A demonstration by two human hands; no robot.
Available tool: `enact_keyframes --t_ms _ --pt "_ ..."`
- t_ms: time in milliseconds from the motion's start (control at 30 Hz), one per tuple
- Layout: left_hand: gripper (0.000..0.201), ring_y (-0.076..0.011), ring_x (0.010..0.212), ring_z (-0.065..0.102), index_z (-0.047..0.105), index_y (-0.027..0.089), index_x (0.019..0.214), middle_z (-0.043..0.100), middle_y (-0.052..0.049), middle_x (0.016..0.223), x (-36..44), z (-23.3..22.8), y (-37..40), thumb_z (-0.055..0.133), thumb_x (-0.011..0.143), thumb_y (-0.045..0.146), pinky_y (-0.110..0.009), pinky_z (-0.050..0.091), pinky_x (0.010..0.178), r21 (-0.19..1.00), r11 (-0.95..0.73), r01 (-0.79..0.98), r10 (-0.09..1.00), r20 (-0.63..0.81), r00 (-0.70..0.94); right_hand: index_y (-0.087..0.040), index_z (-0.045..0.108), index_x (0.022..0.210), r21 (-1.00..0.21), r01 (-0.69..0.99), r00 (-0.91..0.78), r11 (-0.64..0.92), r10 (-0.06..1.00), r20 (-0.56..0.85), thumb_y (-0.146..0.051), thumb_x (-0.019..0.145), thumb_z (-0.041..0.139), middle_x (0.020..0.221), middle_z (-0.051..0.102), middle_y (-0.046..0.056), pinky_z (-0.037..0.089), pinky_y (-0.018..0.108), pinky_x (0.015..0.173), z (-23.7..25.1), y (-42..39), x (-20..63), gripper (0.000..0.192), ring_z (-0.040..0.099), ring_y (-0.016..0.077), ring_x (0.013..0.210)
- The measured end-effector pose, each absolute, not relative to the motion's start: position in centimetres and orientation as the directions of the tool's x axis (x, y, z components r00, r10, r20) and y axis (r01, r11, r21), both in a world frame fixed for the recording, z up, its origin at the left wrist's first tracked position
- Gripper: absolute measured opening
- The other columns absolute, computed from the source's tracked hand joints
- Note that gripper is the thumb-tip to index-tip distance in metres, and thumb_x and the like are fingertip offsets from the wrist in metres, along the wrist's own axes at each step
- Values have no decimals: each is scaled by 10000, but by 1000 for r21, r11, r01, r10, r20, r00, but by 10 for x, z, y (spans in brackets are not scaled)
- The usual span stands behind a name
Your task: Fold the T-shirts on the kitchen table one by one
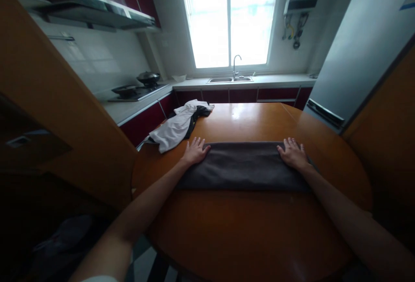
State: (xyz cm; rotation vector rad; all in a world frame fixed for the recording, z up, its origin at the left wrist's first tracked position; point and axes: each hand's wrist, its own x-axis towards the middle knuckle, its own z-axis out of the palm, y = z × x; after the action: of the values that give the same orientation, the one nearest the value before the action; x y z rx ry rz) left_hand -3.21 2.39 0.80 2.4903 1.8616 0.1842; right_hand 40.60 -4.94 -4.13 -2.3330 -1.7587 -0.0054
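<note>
Two flat, open hands press our folded gray towel (243,165) onto the desk (253,230): left hand (195,150) on its left end, right hand (293,153) on its right. White and dark clothes (178,127) lie heaped at the desk's far left edge.

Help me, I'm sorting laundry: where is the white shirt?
The white shirt lies crumpled at the table's far left edge, beyond the left hand.

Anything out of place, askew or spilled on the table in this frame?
Only one thing stands out: a crumpled white garment with a dark piece under it hangs over the table's far-left edge. The grey cloth lies flat and straight, left hand and right hand pressed open on its ends. No spills or damage visible.
</note>
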Motion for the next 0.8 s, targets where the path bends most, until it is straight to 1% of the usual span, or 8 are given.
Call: enact_keyframes --t_ms 167,267,333,467,567,667,733,800 --pt "689 -301 1549 204 405 183 1553 320 -118 1647 -50 -12 35 194 1041 593 -542 180 1233 203 -266 942 964 87 253 -17 330 1564 -175 946 299 -275 945 132 -518 1029 208 1660 246 190 110 550 1240 -38 -51 403 744 172 298 1551" --pt "648 -284 1538 247 432 171 1535 350 -129 1632 -55 -14 42 210 1053 543 -515 203 1231 269 -253 929 966 120 228 -28 303 1577 -198 944 305 -266 929 209 -511 1032 188 1664 236 185 97 567 1237 -36 -51 407 738 162 296 1553" --pt "619 -287 1533 260 447 167 1525 357 -133 1627 -62 -14 46 228 1057 509 -520 218 1226 283 -254 925 966 113 231 -34 300 1579 -213 938 322 -275 918 232 -506 1033 182 1664 236 187 98 586 1232 -37 -50 413 732 160 299 1554" --pt "611 -314 1527 269 437 156 1531 351 -152 1627 -71 -8 44 256 1056 496 -548 246 1207 263 -253 931 967 81 240 -16 343 1558 -228 919 361 -322 920 152 -511 1025 224 1653 258 200 148 596 1222 -36 -50 419 737 194 320 1544" --pt "664 -331 1546 200 382 126 1560 312 -163 1642 -65 0 34 266 1049 533 -561 196 1222 238 -298 924 951 163 264 -5 340 1554 -215 933 339 -289 905 258 -480 1030 215 1647 268 211 124 605 1223 -31 -54 413 719 192 314 1545" --pt "689 -310 1555 176 347 157 1582 285 -137 1658 -49 0 16 242 1046 576 -538 176 1236 202 -426 882 897 220 383 -32 342 1559 -198 962 246 -186 906 345 -464 1036 200 1653 271 184 137 580 1231 -28 -59 402 694 187 287 1549" --pt "688 -326 1552 179 358 185 1582 274 -128 1663 -40 -6 5 262 1039 596 -554 157 1237 158 -472 868 878 179 445 -43 364 1551 -189 971 201 -148 931 306 -454 1034 215 1648 291 173 154 574 1231 -30 -62 397 678 210 284 1543" --pt "671 -346 1549 180 380 199 1574 269 -129 1664 -34 -9 -3 292 1036 591 -580 134 1233 115 -475 873 879 123 462 -40 404 1530 -188 971 193 -149 951 240 -441 1029 237 1630 328 181 164 581 1228 -33 -64 395 663 250 295 1530"
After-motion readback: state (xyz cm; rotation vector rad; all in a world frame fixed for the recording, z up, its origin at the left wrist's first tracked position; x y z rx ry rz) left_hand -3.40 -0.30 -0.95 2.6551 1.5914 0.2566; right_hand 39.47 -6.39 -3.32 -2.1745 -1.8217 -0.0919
